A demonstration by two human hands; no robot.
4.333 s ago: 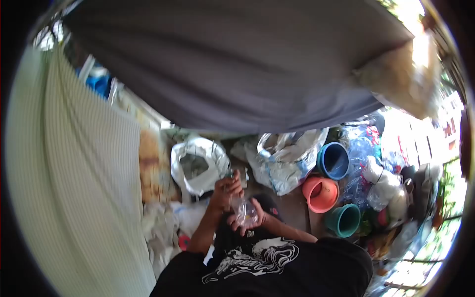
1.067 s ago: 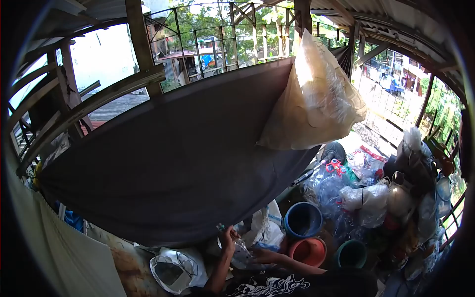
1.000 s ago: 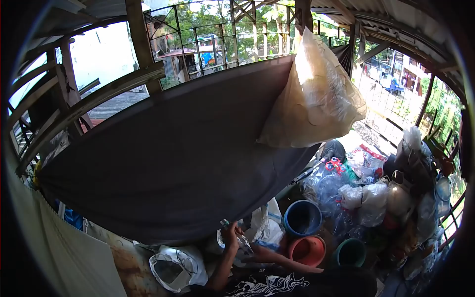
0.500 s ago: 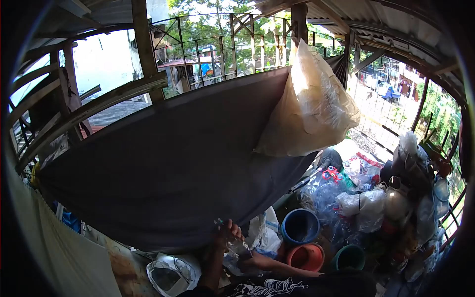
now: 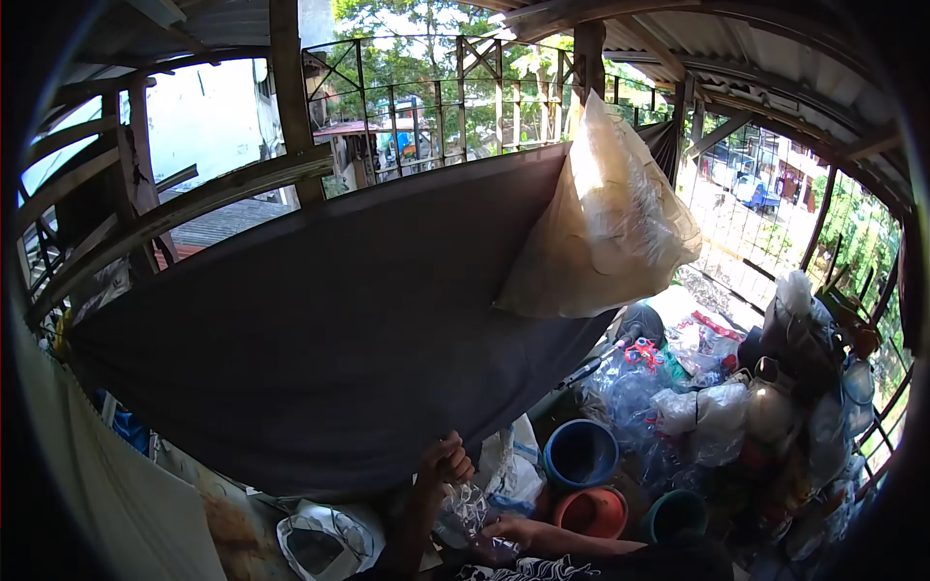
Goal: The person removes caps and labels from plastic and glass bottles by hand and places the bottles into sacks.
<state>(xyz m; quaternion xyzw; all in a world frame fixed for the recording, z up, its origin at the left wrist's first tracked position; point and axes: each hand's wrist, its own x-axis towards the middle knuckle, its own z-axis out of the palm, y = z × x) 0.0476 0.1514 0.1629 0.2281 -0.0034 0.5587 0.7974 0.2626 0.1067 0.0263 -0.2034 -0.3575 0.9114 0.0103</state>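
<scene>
My left hand [image 5: 447, 459] is closed, raised at the bottom centre in front of the dark cloth [image 5: 329, 320]. Just below it is a clear plastic bottle [image 5: 469, 507], its upper part at my left fingers. My right hand [image 5: 511, 529] is closed round the bottle's lower end, lower and to the right. A white sack [image 5: 511, 469] lies behind my hands. An open white sack [image 5: 329, 537] stands to the left of my left forearm.
Blue [image 5: 581, 453], red [image 5: 592, 512] and green [image 5: 676, 517] buckets stand to the right. Beyond them lies a heap of clear plastic [image 5: 630, 387] and bags. A filled plastic bag [image 5: 610, 223] hangs by the cloth. A metal fence [image 5: 436, 107] runs behind.
The view has tilted upward since the earliest frame, with the hands now lower in it. The small greenish piece above my left hand no longer shows. The bottle remains between my hands.
</scene>
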